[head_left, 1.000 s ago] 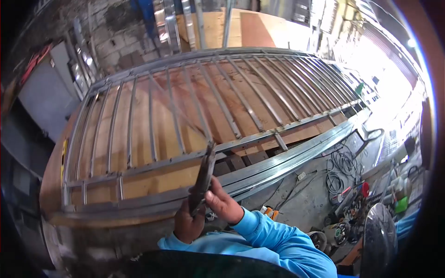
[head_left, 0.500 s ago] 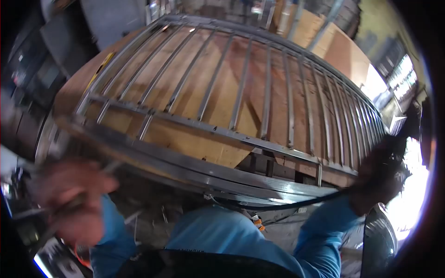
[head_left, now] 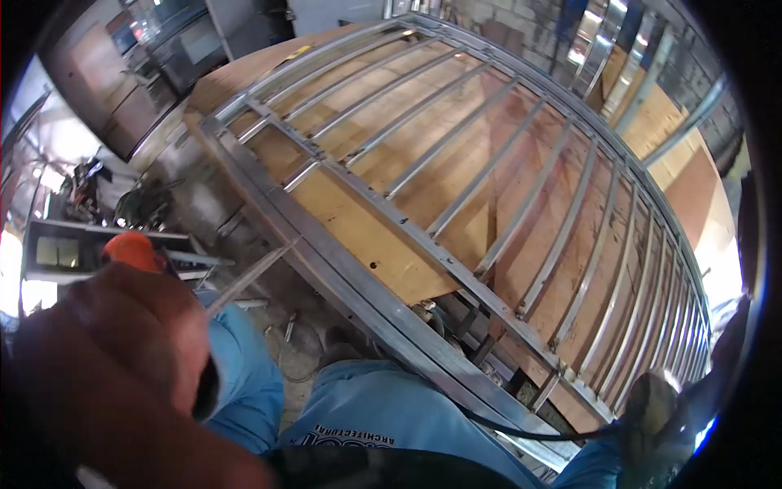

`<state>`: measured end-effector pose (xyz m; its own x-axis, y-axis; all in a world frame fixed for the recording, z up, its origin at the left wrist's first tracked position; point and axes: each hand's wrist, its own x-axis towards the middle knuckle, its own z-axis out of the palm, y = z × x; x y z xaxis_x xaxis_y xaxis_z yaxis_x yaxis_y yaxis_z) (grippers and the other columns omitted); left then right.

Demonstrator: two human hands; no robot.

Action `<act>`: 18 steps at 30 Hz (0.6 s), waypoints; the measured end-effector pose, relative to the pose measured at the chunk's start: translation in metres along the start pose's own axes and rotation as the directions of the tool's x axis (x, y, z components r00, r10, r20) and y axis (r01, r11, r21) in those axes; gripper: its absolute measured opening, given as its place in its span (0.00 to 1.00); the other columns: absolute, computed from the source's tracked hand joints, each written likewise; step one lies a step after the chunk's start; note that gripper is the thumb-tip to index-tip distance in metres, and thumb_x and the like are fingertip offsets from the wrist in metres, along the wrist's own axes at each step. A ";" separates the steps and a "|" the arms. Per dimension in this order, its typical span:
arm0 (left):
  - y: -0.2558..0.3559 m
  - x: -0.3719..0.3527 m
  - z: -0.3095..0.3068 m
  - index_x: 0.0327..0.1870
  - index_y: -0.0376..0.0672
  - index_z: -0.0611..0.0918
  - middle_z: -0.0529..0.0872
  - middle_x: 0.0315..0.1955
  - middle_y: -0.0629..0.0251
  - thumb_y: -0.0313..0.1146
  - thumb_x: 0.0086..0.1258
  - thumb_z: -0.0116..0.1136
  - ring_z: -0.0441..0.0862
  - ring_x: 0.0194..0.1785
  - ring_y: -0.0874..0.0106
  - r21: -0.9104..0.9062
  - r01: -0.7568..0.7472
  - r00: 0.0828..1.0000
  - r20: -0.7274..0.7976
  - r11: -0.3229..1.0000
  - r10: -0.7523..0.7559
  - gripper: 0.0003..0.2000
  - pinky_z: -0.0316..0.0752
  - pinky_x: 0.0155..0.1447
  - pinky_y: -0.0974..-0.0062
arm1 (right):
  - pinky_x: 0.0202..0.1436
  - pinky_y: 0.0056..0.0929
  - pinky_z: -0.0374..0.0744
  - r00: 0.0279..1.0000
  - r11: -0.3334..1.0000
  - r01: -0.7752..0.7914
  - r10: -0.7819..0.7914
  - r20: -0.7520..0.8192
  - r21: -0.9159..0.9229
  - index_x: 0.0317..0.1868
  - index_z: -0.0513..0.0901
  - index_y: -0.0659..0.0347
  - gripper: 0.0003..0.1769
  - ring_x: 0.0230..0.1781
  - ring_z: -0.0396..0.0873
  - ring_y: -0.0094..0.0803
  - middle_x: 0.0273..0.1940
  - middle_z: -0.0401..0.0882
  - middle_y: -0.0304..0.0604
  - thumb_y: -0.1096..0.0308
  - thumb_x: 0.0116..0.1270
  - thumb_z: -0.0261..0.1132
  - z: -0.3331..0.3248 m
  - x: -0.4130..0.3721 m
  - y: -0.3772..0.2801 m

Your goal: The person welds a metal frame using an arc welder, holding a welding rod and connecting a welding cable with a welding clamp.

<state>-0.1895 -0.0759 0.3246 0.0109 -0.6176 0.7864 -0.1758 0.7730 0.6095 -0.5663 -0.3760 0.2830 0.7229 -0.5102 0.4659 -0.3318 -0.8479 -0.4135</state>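
Close to the camera at lower left, my left hand [head_left: 106,350] is closed around a thin pointed rod [head_left: 252,277]. The rod's tip overlaps the near edge of a metal frame [head_left: 342,285] in this view. That frame has long rails and several parallel bars, and lies over wooden boards. At the lower right, my right hand [head_left: 652,416] is near the frame's right end, partly lost in the dark rim of the picture. A black cable [head_left: 521,432] runs across to it. Its fingers appear curled around a dark object that I cannot make out.
Boards [head_left: 456,155] lie beneath the bars. An orange object [head_left: 134,251] shows just beyond my left hand, near a cart [head_left: 41,236] with tools on it. Metal lengths [head_left: 599,49] lean against the block wall. Grey floor [head_left: 195,187] shows at left.
The view has swung, so the frame now runs steeply down to the right. My left hand appears larger and nearer the camera, its rod pointing at the frame. My right hand appears lower.
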 end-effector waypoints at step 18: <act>-0.066 -0.081 0.024 0.48 0.39 0.77 0.86 0.36 0.54 0.35 0.79 0.52 0.69 0.19 0.78 -0.239 0.472 0.742 -0.412 0.848 -0.529 0.09 0.66 0.26 0.79 | 0.66 0.42 0.80 0.964 0.934 -0.092 -0.004 0.265 0.345 0.75 0.66 0.71 0.56 0.62 0.82 0.51 0.62 0.78 0.67 0.42 0.57 0.79 0.062 0.004 0.029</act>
<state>-0.2020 -0.0807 0.2184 0.5063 -0.8076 0.3024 0.0913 0.3989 0.9124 -0.5353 -0.3941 0.2246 0.8590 -0.4506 0.2432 -0.1669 -0.6954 -0.6990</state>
